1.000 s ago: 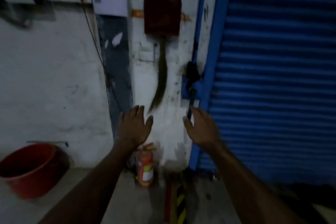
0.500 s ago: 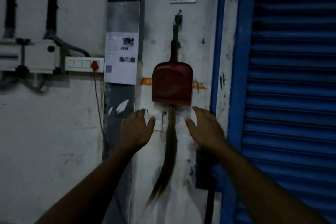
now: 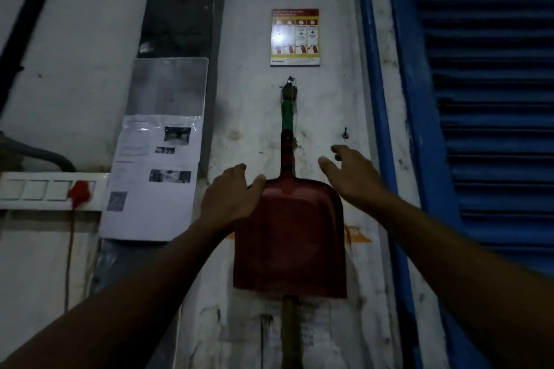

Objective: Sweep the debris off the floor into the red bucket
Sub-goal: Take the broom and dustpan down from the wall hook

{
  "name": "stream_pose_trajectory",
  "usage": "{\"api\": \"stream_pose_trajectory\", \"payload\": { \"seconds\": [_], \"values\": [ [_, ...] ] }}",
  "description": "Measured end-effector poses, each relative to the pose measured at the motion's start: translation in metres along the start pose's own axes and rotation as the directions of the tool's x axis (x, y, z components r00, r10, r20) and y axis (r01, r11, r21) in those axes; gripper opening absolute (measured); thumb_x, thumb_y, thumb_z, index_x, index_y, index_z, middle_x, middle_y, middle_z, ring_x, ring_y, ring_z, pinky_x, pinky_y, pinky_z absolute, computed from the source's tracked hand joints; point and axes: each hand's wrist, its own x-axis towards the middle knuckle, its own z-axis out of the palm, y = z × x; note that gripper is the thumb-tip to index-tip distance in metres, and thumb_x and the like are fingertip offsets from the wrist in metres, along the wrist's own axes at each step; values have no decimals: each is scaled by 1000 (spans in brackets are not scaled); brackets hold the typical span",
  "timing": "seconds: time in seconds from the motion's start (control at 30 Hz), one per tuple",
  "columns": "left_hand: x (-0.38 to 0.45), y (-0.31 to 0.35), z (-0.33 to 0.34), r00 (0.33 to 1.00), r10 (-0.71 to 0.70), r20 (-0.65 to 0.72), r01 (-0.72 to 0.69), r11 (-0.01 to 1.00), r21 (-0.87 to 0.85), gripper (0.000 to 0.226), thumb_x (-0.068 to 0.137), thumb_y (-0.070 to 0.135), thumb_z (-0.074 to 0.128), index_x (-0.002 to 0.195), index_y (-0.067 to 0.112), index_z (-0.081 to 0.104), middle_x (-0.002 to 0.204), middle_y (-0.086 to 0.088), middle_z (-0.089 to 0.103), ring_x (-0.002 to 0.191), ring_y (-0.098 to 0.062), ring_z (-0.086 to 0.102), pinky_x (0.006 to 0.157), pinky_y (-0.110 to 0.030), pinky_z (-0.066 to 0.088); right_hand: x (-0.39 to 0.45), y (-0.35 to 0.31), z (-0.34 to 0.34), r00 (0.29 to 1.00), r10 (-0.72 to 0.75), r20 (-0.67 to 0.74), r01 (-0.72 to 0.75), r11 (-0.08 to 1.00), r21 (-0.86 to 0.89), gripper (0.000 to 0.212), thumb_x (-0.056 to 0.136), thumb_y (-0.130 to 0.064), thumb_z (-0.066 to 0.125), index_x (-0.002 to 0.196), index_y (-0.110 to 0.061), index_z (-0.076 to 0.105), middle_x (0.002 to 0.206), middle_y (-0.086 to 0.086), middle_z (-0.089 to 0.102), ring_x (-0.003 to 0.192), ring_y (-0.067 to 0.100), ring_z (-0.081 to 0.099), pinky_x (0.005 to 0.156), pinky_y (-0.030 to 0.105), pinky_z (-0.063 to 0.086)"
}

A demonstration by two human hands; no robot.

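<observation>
Dustpan [image 3: 289, 237], red, hung flat on the white wall from its handle at a hook, with the green broom handle [image 3: 288, 112] behind it and the bristles [image 3: 290, 332] trailing out below the pan. Both arms were raised towards it. The left hand [image 3: 229, 199] sat at the pan's upper left shoulder, fingers relaxed and slightly spread, thumb at the rim; whether it truly touched, I could not tell. The right hand [image 3: 352, 172] hovered just beside the upper right shoulder, fingers loosely spread, holding nothing. Neither the red bucket nor the floor debris was in view. My read: the step was fetching the tools. Best would be to grip the dustpan handle [image 3: 286, 156] and lift up off the hook, steadying the broom so it did not drop.
</observation>
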Motion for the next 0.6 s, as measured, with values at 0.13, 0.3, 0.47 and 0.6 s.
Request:
{"api": "stream_pose_trajectory", "payload": {
  "seconds": [0.13, 0.3, 0.47, 0.6],
  "values": [
    [50, 5, 23, 996, 81, -29, -78, 993, 88, 76, 95, 62, 35, 149, 9, 29, 153, -14, 35, 136, -31, 37, 106, -41, 33, 63, 3, 20, 999, -30, -27, 31, 999, 36, 65, 99, -51, 41, 151, -13, 31, 152, 12, 38, 137, 27, 38, 112, 37, 33],
    [96, 18, 51, 994, 104, -41, -98, 989, 113, 94, 81, 80, 39, 143, 9, 36, 142, -13, 47, 119, -29, 50, 82, -34, 39, 131, 2, 42, 995, -63, -74, 71, 991, 118, 64, 99, -51, 42, 149, -10, 35, 152, 12, 38, 137, 28, 39, 110, 34, 33],
    [133, 39, 75, 1000, -28, 9, 30, 962, -271, 70, 76, 65, 67, 117, 11, 52, 93, 5, 55, 70, -8, 49, 52, -24, 34, 201, -7, 56, 999, -11, -52, 30, 921, 388, 41, 99, -47, 45, 117, -10, 46, 118, 7, 49, 107, 22, 50, 88, 35, 45],
    [155, 45, 88, 987, -99, 124, 153, 793, -590, 50, 77, 34, 80, 113, 4, 61, 100, -10, 65, 86, -22, 65, 68, -26, 54, 239, -12, 62, 996, 34, -86, 17, 845, 534, 51, 98, -39, 50, 131, 0, 49, 121, 18, 61, 99, 29, 62, 75, 37, 53]
  ]
}}
